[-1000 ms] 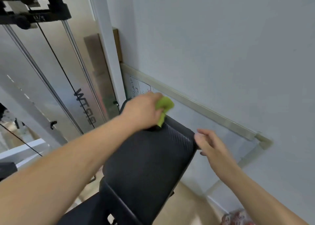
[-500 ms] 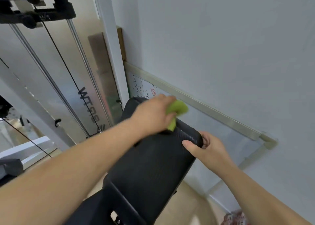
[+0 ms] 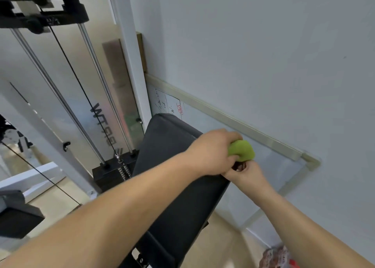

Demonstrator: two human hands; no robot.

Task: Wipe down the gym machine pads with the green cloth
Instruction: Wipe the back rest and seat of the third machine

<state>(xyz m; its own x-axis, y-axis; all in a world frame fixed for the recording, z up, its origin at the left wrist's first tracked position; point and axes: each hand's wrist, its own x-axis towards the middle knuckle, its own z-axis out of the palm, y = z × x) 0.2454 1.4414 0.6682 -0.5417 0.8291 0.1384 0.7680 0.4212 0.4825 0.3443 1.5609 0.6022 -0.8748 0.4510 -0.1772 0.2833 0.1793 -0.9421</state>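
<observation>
Left hand [image 3: 213,152] slid rightward; I see green cloth [image 3: 241,151] bunched in its fingers, protruding; right hand [image 3: 246,174] curled round pad [image 3: 168,156] edge.

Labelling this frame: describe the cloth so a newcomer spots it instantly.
Find the black pad beside the white wall. At its right edge, the left hand holds a bunched green cloth. It is the only bright green thing among black, white and grey.

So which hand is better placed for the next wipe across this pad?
Left. The left hand grips the green cloth at the wall-side edge of the black pad, so it can likely sweep back across. The right hand is curled on that edge just below, with no cloth.
</observation>
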